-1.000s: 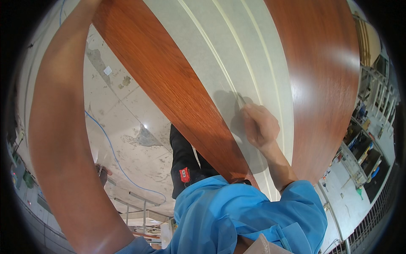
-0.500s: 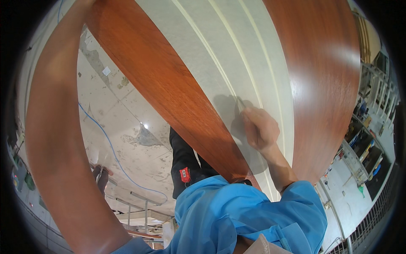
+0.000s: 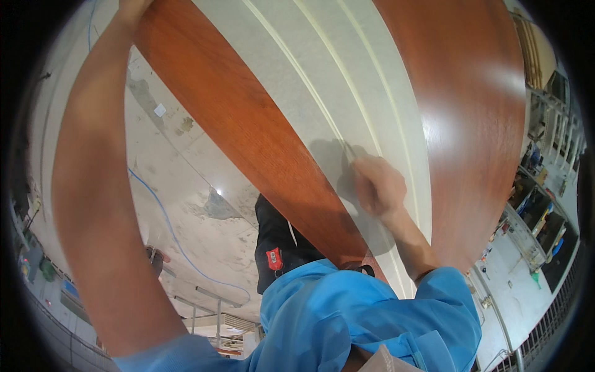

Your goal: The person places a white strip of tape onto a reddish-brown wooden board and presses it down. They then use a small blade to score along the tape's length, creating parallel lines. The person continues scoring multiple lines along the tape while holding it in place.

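Workshop floor (image 3: 186, 186), pale and stained, spreads under a large door panel (image 3: 260, 136) with reddish wood-grain bands and a cream middle strip (image 3: 347, 80) with raised ridges. A blue cable (image 3: 167, 229) trails across the floor. At the top edge, the left hand (image 3: 133, 7) reaches the panel's rim, seemingly to steady it; its fingers are cut off, so I cannot tell their grip. Clenched around a thin tool (image 3: 348, 149), the right hand (image 3: 378, 186) presses the tip to the strip beside a ridge.

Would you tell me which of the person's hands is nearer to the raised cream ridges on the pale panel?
Right. The right hand rests on the pale panel beside the cream ridges; the left hand grips the reddish-brown frame's far-left edge.
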`<action>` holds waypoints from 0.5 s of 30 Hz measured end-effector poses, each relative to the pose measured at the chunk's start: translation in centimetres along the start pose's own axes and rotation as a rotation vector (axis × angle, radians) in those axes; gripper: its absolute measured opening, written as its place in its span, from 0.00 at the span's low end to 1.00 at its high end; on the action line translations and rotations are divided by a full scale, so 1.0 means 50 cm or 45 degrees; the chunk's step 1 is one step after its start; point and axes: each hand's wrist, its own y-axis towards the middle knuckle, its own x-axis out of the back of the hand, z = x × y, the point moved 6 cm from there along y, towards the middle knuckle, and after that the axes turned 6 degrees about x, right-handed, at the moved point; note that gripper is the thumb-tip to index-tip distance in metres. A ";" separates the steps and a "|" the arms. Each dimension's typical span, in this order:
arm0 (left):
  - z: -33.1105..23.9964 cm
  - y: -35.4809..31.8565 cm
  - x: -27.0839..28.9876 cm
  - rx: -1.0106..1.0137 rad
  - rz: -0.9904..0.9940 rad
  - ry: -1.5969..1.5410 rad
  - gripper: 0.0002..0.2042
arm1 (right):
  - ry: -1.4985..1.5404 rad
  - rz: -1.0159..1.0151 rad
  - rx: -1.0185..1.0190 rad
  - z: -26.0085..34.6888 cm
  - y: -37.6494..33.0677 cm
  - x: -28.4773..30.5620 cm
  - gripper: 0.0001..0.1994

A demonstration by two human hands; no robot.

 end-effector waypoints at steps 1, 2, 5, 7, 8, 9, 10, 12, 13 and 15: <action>0.009 -0.003 -0.003 0.150 0.014 -0.139 0.30 | -0.011 0.001 0.012 0.003 0.000 0.000 0.19; 0.020 -0.013 -0.003 0.301 0.036 -0.280 0.30 | 0.025 -0.005 -0.024 0.004 -0.001 0.001 0.18; -0.027 -0.086 0.027 0.175 -0.205 -0.398 0.29 | 0.072 -0.033 -0.077 0.007 0.004 0.008 0.15; -0.091 -0.189 0.040 0.058 -0.302 -0.209 0.29 | 0.052 -0.042 -0.088 0.019 0.002 0.017 0.13; -0.127 -0.258 0.042 0.097 -0.323 -0.210 0.30 | 0.059 -0.065 -0.103 0.021 0.003 0.019 0.14; -0.167 -0.321 0.049 0.137 -0.352 -0.213 0.30 | 0.071 -0.101 -0.101 0.021 0.002 0.020 0.14; -0.207 -0.384 0.051 0.201 -0.287 -0.164 0.30 | 0.066 -0.117 -0.161 0.017 0.000 0.022 0.14; -0.260 -0.494 0.071 0.247 -0.226 -0.119 0.30 | 0.112 -0.135 -0.149 0.026 -0.011 0.016 0.12; -0.281 -0.526 0.082 0.224 -0.234 -0.123 0.29 | 0.127 -0.148 -0.153 0.028 -0.018 0.013 0.12; -0.300 -0.565 0.100 0.214 -0.241 -0.147 0.29 | 0.103 -0.143 -0.181 0.030 -0.030 0.008 0.11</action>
